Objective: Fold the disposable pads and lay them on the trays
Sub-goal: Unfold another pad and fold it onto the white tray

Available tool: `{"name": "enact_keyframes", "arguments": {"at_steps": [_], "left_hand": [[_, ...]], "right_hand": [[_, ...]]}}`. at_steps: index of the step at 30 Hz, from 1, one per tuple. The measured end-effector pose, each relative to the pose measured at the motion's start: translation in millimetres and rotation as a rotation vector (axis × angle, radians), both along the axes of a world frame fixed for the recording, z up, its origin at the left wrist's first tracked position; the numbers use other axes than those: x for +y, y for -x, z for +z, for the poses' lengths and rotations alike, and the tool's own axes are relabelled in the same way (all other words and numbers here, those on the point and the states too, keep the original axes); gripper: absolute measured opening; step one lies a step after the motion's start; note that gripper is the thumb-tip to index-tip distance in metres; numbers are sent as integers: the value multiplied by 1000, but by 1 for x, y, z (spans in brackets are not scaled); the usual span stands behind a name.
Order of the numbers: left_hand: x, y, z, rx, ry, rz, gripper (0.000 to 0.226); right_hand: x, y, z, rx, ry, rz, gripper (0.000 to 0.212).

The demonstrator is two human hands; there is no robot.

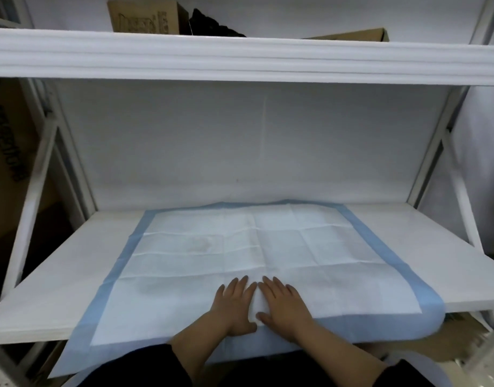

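On the lower white shelf [72, 263] of a tall rack, a disposable pad [212, 255], white with a blue border, lies spread open, its near edge hanging over the shelf front. Near its middle, the left hand [234, 305] and right hand [285, 305] press side by side, fingers straight and flat, grasping nothing. Cardboard boxes [148, 16] sit on the far upper shelf.

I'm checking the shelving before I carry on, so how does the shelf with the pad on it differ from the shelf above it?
The lower shelf carries the spread-out pad, its near edge hanging over the front; the upper shelf has cardboard boxes and something black on it. Both hands, left and right, press flat on the lower shelf's pad; nothing touches the upper shelf. Both shelves are white and sit in the same frame.
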State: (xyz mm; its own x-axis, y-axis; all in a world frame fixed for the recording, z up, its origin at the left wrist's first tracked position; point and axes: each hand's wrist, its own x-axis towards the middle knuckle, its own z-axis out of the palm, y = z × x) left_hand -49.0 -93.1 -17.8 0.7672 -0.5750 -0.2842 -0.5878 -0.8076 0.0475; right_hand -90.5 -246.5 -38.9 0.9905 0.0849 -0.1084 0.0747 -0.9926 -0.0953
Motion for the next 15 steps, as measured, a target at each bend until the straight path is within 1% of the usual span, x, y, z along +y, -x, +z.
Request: {"name": "enact_keyframes", "arguments": {"at_steps": [2,3,5,6,7,8,11,12,15], "left_hand": [[3,9,-9,-45,-4,-11,95],[5,13,-12,-67,-3,-13,96],[6,23,-18,-95,-15,-10,98],[6,27,-21,-108,-32,-4,101],[6,31,-25,-124,-56,2,105],[7,34,-30,-142,-81,7,109],[9,41,-41,-178,-150,4,118],[10,43,-43,-188,-163,0,119],[11,47,-47,-214,-175,10,119]], "right_hand": [[1,8,-11,-128,46,12,89],[2,11,-11,-182,50,20,92],[3,19,-17,-113,85,43,96],[3,22,-20,-127,119,57,93],[3,26,-23,-190,153,71,94],[4,30,-21,-230,185,84,99],[2,39,-32,-58,233,163,105],[2,41,-33,-43,260,184,105],[1,42,-39,-78,354,190,111]]}}
